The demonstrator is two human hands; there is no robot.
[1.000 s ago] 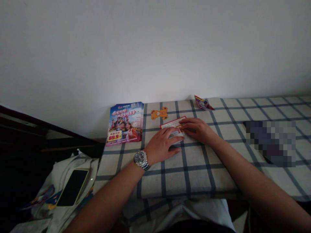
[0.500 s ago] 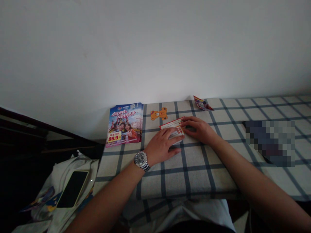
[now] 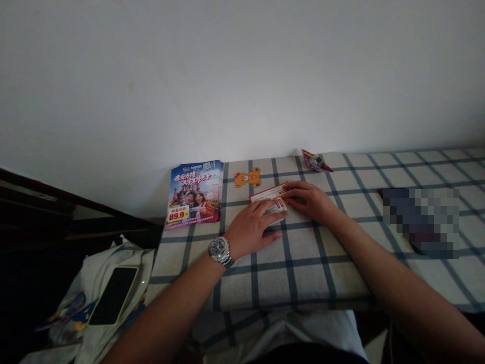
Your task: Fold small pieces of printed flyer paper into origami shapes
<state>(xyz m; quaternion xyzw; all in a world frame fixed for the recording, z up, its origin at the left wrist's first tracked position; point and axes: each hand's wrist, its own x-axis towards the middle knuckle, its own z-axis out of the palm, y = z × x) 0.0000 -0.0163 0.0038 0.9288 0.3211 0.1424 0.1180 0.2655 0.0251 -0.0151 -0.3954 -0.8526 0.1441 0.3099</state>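
Note:
A small folded paper leaflet, white with a red border and red print, lies on the checked tablecloth. My left hand, with a metal watch at the wrist, rests across its near side, fingers spread and thumb apart. At the leaflet's right end, the fingertips of my right hand touch the paper with the fingers slightly apart. Part of the leaflet is hidden beneath my left fingers. Left of it is a stack of colourful flyers, and just behind sits an orange bear picture.
Against the white wall stands a folded flyer piece. A dark, blurred-out item lies on the right of the checked tablecloth. Below the table's left edge, a phone rests on a white bag.
Both hands stay almost in place on the leaflet. My right fingertips have shifted very slightly at its right end, and a bit more of the red print shows.

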